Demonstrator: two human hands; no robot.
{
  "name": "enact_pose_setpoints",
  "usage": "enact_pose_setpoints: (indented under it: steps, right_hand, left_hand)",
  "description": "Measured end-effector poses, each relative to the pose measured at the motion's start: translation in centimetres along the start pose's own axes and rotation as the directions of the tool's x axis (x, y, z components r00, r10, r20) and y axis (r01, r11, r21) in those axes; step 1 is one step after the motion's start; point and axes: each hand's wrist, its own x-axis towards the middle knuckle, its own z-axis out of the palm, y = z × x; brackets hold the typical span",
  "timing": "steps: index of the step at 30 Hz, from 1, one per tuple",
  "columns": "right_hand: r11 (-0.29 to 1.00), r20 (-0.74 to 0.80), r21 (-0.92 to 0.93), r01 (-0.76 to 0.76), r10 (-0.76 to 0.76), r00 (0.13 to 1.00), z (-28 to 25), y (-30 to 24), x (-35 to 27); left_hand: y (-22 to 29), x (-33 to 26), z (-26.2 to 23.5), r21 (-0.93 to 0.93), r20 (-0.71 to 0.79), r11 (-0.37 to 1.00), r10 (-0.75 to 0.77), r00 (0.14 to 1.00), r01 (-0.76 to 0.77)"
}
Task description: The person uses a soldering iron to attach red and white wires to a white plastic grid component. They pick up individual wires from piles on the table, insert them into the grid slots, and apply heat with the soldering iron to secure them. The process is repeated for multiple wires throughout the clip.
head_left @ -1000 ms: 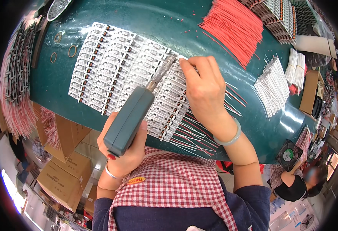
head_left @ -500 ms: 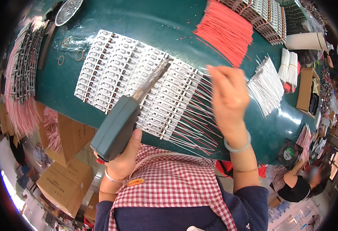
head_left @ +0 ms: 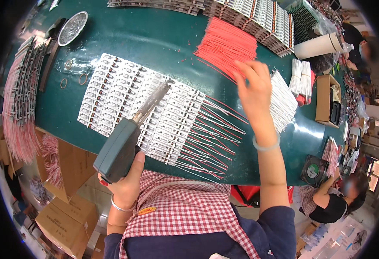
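My left hand (head_left: pixel 128 183) is wrapped round the grip of a dark green soldering gun (head_left: pixel 118 149). The gun's long, discoloured metal barrel slants up over a white panel of small circuit boards (head_left: pixel 107 93) lying on the green table. Thin red and white wires (head_left: pixel 211 144) stick out from the panel's right edge. My right hand (head_left: pixel 257 97) is at the lower edge of a pile of red wires (head_left: pixel 226 45), fingers bent and apart, with no wire visible in them. Beside that hand lies a pile of white wires (head_left: pixel 283 105), partly hidden by it.
Stacked board panels (head_left: pixel 258 21) line the far edge, near a pale cylinder (head_left: pixel 319 46). A metal dish (head_left: pixel 73 28) and rubber bands (head_left: pixel 83 79) lie to the left, near wired boards (head_left: pixel 23 90). A small fan (head_left: pixel 314 170) stands right; another person sits beyond.
My right hand has moved from the panel's upper right corner to the red wire pile, its fingers spreading. My left hand still holds the soldering gun over the boards. The whole view has shifted.
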Motion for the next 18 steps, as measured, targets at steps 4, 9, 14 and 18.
enact_pose_setpoints:
  steps: [4,9,14,18]
  right_hand:
    - [0.996,0.019,-0.084,0.032,-0.031,0.999,5.0,1.4,3.4]
    - [0.988,0.06,-0.153,-0.011,0.02,0.998,6.6,1.8,4.3]
    - [0.991,0.015,-0.134,0.029,-0.028,1.0,6.2,1.9,4.3]
    - [0.973,-0.008,-0.19,0.133,-0.137,0.991,4.0,1.1,5.4]
  left_hand:
    - [-0.3,-0.7,-0.5,-0.034,-0.055,0.999,-0.017,0.998,0.015]
    - [-0.9,-1.1,-1.1,-0.073,-0.114,0.995,-0.08,0.99,0.072]
    - [-0.4,-0.6,-0.8,-0.087,-0.109,0.993,-0.089,0.99,0.079]
    - [-0.5,-0.4,-0.8,-0.074,-0.083,0.996,-0.051,0.995,0.045]
